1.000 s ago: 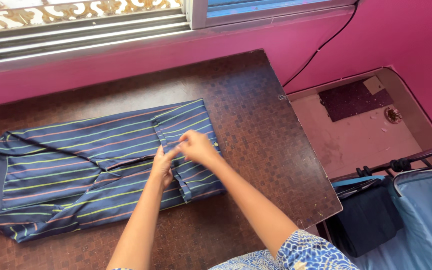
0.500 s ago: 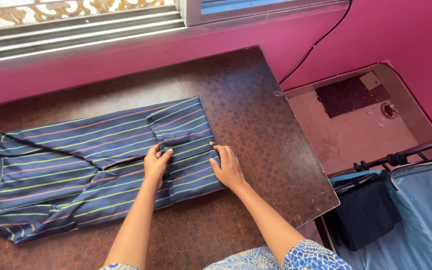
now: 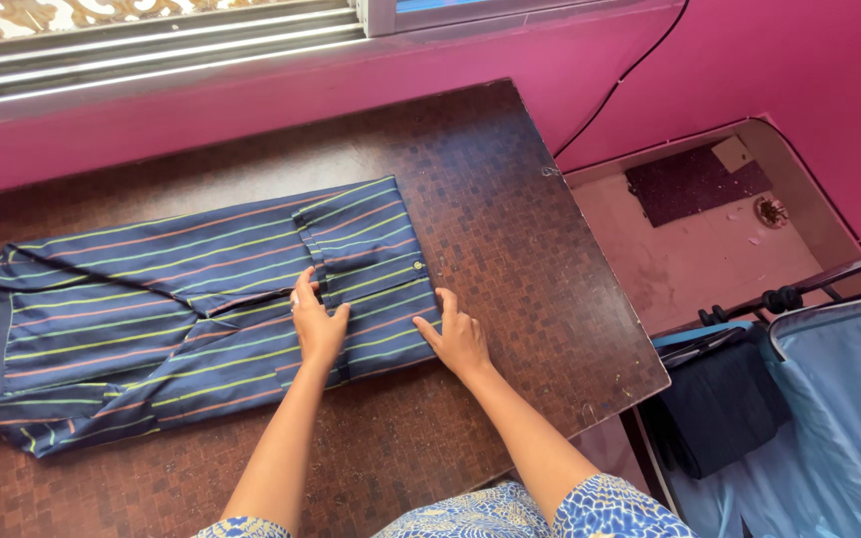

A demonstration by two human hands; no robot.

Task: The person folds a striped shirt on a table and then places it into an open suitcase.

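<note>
Your left hand (image 3: 317,327) lies flat on the striped shirt (image 3: 181,314), palm down, its fingers (image 3: 303,289) released and spread over the cuff end of the folded sleeve. Your right hand (image 3: 460,339) rests at the shirt's right edge, fingers (image 3: 447,302) also released and stretched out, pressing on the cloth where it meets the bench (image 3: 510,209); neither hand is grasping anything.

The shirt is navy with thin yellow, pink and pale blue stripes, and it lies lengthwise across the dark brown mosaic-patterned bench, its collar end at the far left and its buttoned cuff (image 3: 376,264) at the right, just beyond your left hand (a small pale button shows near the cuff's edge).

Behind the bench runs a pink wall (image 3: 251,110) under a window frame (image 3: 151,50). To the right of the bench, lower down, are a pinkish floor (image 3: 710,249) with a dark mat (image 3: 695,184), a black cable (image 3: 615,85) on the wall, and a drying rack (image 3: 799,299) carrying dark and light blue cloth.
</note>
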